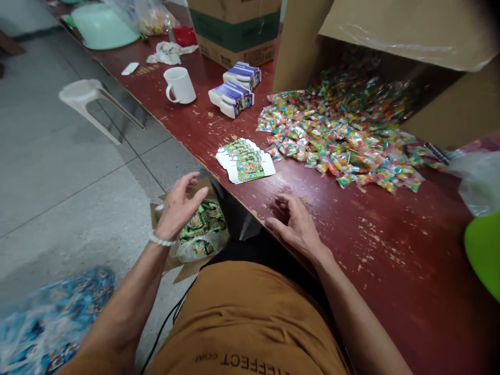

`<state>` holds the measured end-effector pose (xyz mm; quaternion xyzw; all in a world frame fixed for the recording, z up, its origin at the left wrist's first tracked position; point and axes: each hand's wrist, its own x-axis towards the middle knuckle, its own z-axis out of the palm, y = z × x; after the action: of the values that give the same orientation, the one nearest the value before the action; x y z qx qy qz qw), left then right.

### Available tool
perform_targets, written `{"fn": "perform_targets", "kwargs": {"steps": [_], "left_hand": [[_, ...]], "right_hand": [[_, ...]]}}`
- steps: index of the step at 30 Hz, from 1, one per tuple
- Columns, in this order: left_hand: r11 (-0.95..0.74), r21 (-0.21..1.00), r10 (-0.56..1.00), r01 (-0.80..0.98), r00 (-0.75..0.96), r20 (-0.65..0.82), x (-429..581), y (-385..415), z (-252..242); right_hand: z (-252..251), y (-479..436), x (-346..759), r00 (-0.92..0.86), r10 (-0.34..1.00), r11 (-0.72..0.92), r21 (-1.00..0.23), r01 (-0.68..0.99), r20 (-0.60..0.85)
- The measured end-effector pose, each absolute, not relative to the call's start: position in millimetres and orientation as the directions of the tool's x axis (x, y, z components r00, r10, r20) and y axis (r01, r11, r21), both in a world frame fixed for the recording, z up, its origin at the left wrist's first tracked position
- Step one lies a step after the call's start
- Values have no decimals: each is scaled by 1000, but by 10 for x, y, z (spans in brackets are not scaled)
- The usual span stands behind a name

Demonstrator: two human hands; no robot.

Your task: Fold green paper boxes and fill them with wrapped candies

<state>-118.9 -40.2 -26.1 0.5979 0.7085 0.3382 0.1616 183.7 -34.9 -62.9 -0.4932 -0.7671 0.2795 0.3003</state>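
Observation:
My left hand (pixel 178 205) hovers open, fingers spread, over a cardboard box on the floor (pixel 183 260) that holds green printed packs in a plastic bag (pixel 203 226). My right hand (pixel 295 224) rests on the edge of the worn red table (pixel 390 250), fingers loosely curled and holding nothing. Just beyond it lies a fanned stack of flat green-and-white cartons (pixel 246 160). A wide heap of small colourful candy packets (pixel 339 135) spills out of a big tipped cardboard box (pixel 390 31).
A white mug (pixel 179 85) and two stacks of blue-and-white boxes (pixel 236 88) stand further back, with a green-banded carton (pixel 234 31) and a mint basin (pixel 102 26). A white plastic stool (pixel 94 101) stands on the floor. Blue packs (pixel 47 323) lie lower left.

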Motion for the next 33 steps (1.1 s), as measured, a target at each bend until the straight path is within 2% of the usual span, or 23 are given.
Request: {"fn": "perform_targets", "kwargs": {"steps": [3, 6, 9, 13, 18, 22, 24, 25, 27, 29, 30, 31, 33], "left_hand": [[-91, 450, 947, 888, -62, 314, -961, -48, -229], [-108, 203, 959, 973, 49, 278, -595, 270, -204], [-110, 36, 975, 993, 100, 199, -380, 419, -192], [-115, -47, 987, 992, 120, 104, -355, 474, -161], [-145, -74, 988, 987, 148, 40, -386, 582, -94], [-155, -57, 980, 986, 161, 120, -379, 605, -72], [-159, 19, 967, 987, 152, 204, -366, 554, -74], [-155, 108, 965, 982, 126, 231, -356, 514, -76], [-130, 392, 976, 911, 47, 215, -323, 407, -77], [-87, 711, 994, 698, 11, 111, -273, 268, -73], [-55, 829, 998, 556, 27, 48, -243, 187, -67], [-13, 911, 998, 412, 69, -16, -212, 102, -60], [125, 980, 959, 157, 235, -160, -149, -72, -47]], "right_hand": [[-667, -361, 1807, -368, 883, 465, -642, 610, 291], [-695, -393, 1770, -369, 859, 511, -623, 592, 354], [-718, -403, 1761, -347, 861, 508, -640, 576, 371], [-737, -392, 1756, -327, 860, 510, -648, 566, 391], [-725, -397, 1745, -317, 856, 516, -647, 561, 408], [-701, -412, 1734, -298, 871, 491, -688, 535, 390], [-693, -396, 1724, -217, 916, 401, -775, 488, 337], [-688, -378, 1719, -142, 947, 321, -839, 441, 287], [-666, -321, 1709, 27, 989, 131, -955, 266, 143], [-613, -255, 1700, 116, 993, 3, -999, 36, 8], [-573, -229, 1696, 119, 992, -22, -998, -61, -29], [-523, -211, 1693, 103, 994, -31, -991, -134, -45], [-407, -214, 1694, 53, 998, -33, -976, -215, -45]]}}
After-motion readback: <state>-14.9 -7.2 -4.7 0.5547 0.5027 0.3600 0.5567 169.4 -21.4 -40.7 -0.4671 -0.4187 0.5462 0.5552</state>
